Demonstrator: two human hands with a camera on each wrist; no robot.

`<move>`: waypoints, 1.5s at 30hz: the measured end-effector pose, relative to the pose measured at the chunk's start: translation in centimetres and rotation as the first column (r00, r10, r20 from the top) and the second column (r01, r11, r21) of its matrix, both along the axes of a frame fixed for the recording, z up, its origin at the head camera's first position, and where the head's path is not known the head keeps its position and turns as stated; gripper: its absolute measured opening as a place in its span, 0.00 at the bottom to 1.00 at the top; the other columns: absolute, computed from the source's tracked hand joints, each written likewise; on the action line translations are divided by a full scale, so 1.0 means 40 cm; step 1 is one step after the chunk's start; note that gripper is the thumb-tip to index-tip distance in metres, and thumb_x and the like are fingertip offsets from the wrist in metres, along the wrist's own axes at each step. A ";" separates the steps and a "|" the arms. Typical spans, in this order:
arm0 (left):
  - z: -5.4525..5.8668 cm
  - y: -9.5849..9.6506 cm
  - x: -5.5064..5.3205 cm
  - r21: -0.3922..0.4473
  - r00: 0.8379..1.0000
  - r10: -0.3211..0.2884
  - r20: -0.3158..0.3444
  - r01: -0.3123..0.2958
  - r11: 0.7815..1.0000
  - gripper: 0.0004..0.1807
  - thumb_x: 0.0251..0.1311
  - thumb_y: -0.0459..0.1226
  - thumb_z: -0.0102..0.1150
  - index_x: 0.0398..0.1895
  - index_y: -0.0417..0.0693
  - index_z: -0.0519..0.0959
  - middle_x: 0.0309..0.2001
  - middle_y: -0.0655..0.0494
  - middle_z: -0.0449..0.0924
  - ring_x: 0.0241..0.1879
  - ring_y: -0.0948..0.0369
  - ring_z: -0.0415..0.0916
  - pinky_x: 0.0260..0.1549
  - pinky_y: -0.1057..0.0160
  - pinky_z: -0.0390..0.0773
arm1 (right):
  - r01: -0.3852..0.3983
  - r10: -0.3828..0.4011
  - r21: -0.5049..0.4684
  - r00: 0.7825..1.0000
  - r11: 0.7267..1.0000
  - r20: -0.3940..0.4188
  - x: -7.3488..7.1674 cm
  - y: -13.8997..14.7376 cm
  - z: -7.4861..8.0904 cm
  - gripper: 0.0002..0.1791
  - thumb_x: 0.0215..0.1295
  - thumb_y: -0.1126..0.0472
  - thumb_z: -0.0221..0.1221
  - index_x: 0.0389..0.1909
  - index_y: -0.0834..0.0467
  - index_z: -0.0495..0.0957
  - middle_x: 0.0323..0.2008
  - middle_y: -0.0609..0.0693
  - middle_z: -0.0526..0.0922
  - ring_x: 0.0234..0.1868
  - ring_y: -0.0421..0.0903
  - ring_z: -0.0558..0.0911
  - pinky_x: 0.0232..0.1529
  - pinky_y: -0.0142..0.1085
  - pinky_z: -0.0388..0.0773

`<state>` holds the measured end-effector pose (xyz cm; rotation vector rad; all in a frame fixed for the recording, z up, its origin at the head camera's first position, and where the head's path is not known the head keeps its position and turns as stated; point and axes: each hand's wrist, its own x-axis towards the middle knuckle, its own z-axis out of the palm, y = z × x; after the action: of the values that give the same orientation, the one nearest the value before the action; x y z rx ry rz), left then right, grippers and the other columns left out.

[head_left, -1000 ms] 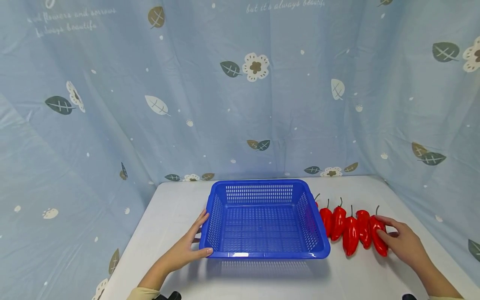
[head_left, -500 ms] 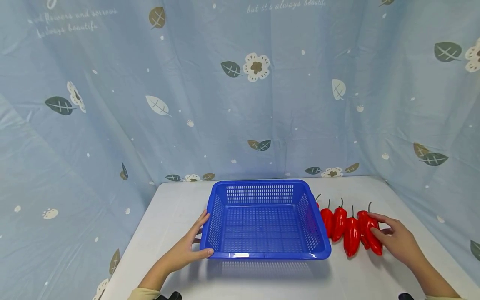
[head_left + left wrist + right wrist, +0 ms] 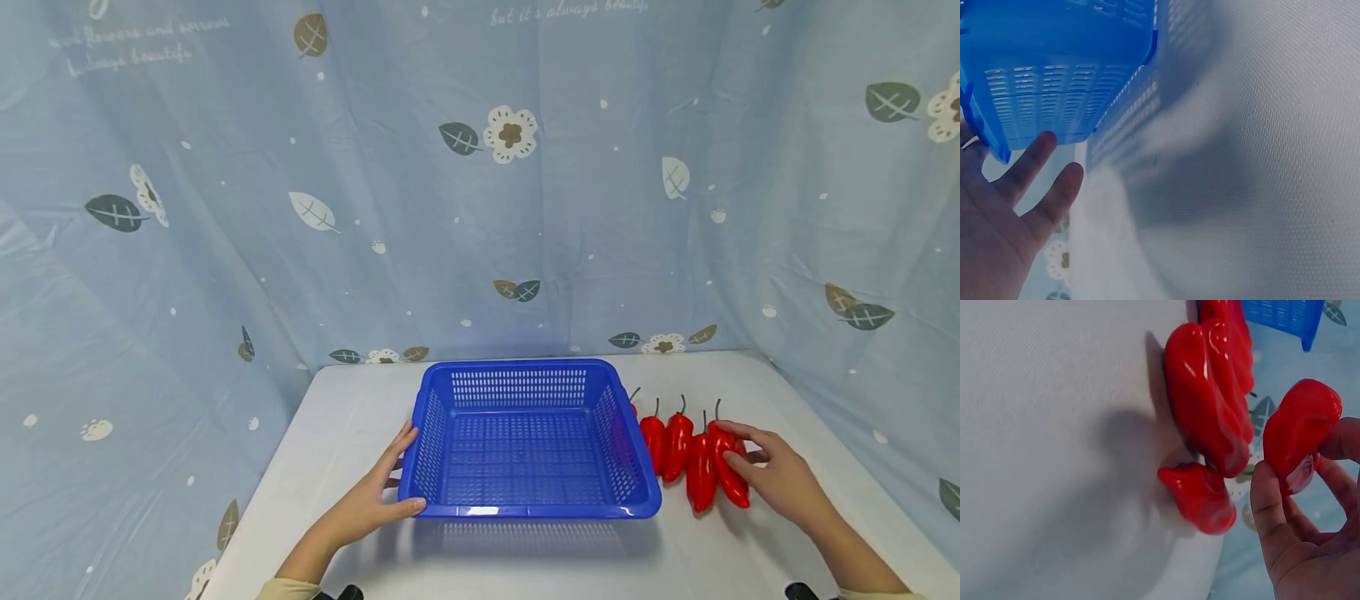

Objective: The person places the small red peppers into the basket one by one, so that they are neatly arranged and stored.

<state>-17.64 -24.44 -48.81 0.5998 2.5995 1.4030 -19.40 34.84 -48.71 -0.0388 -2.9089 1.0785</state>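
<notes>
A blue basket with slotted walls stands mid-table. My left hand touches its left side, thumb on the front corner of the rim and fingertips at the left rim. In the left wrist view, two straight, spread fingers stick out beside the basket wall. My right hand pinches a glossy red pepper between thumb and fingers, its stem pointing up. This pepper overlaps another one of the row in the head view. Several more red peppers lie side by side, right of the basket.
The white table runs back to a blue curtain printed with leaves and flowers, which also hangs along both sides. The basket's right wall partly covers the leftmost pepper. A dark device shows at the right wrist.
My right hand has moved left with the pinched pepper, from the row's right end to over the neighbouring pepper. The left hand and basket have stayed put.
</notes>
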 end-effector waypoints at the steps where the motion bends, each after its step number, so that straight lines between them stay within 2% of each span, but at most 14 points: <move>1: 0.000 0.000 0.000 0.001 1.000 -0.002 -0.003 0.002 1.000 0.55 0.62 0.40 0.69 0.84 0.54 0.43 0.83 0.51 0.33 0.70 0.40 0.62 0.60 0.47 0.73 | -0.002 0.002 -0.004 1.000 1.000 0.002 0.000 -0.003 0.001 0.34 0.69 0.57 0.64 0.72 0.62 0.67 0.64 0.75 0.66 0.52 0.70 0.74 0.35 0.48 0.86; 8: -0.003 -0.001 0.000 0.010 1.000 -0.007 -0.006 0.007 1.000 0.55 0.62 0.40 0.69 0.84 0.54 0.42 0.83 0.52 0.33 0.71 0.40 0.62 0.60 0.48 0.74 | -0.026 0.026 -0.023 1.000 0.999 -0.005 0.003 -0.027 0.011 0.33 0.68 0.57 0.64 0.72 0.61 0.68 0.63 0.74 0.67 0.53 0.71 0.74 0.35 0.48 0.86; 16: -0.008 -0.001 -0.003 0.015 1.000 -0.014 -0.012 0.014 1.000 0.54 0.62 0.39 0.69 0.84 0.54 0.42 0.83 0.52 0.32 0.71 0.41 0.62 0.60 0.49 0.74 | -0.059 0.059 -0.008 0.998 0.998 -0.015 0.007 -0.059 0.033 0.31 0.70 0.56 0.63 0.71 0.60 0.69 0.61 0.73 0.70 0.50 0.63 0.78 0.33 0.44 0.85; 26: -0.004 0.002 -0.002 0.020 1.000 -0.024 -0.014 0.024 1.000 0.54 0.63 0.38 0.68 0.83 0.52 0.41 0.83 0.48 0.31 0.71 0.37 0.60 0.60 0.41 0.71 | -0.111 0.110 -0.059 0.994 0.992 -0.015 0.017 -0.100 0.064 0.30 0.69 0.58 0.64 0.70 0.58 0.71 0.58 0.70 0.73 0.48 0.58 0.79 0.31 0.40 0.84; 31: -0.006 0.002 -0.002 0.020 0.999 -0.026 -0.024 0.026 0.999 0.54 0.63 0.38 0.68 0.83 0.52 0.42 0.83 0.47 0.31 0.71 0.36 0.60 0.59 0.41 0.72 | -0.126 0.124 -0.053 0.992 0.991 -0.034 0.018 -0.121 0.081 0.29 0.69 0.59 0.63 0.70 0.58 0.72 0.59 0.70 0.73 0.49 0.60 0.78 0.33 0.41 0.85; 37: -0.009 0.002 -0.001 0.020 1.000 -0.010 -0.006 0.010 1.000 0.54 0.63 0.38 0.68 0.84 0.54 0.41 0.83 0.49 0.31 0.71 0.37 0.60 0.60 0.44 0.72 | -0.125 0.124 -0.059 0.992 0.990 -0.018 0.014 -0.143 0.092 0.29 0.68 0.58 0.64 0.70 0.56 0.73 0.56 0.67 0.75 0.45 0.54 0.79 0.31 0.37 0.84; 40: -0.009 0.001 -0.002 0.023 1.000 -0.009 -0.011 0.009 1.000 0.54 0.63 0.38 0.68 0.84 0.53 0.41 0.83 0.49 0.31 0.71 0.36 0.59 0.60 0.43 0.72 | -0.151 0.148 -0.056 0.988 0.987 -0.050 0.008 -0.154 0.098 0.27 0.68 0.58 0.64 0.68 0.56 0.75 0.54 0.63 0.77 0.45 0.53 0.80 0.31 0.35 0.83; 45: -0.012 0.002 -0.002 0.022 1.000 -0.009 -0.018 0.009 1.000 0.54 0.63 0.38 0.68 0.83 0.53 0.42 0.83 0.48 0.31 0.71 0.36 0.60 0.60 0.43 0.72 | -0.201 0.192 -0.090 0.977 0.976 -0.098 0.003 -0.172 0.106 0.26 0.68 0.61 0.65 0.66 0.55 0.77 0.56 0.63 0.77 0.47 0.55 0.80 0.31 0.36 0.84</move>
<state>-17.73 -24.37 -49.27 0.6292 2.5947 1.4314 -19.27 27.97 -44.46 0.2926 -2.8240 1.2181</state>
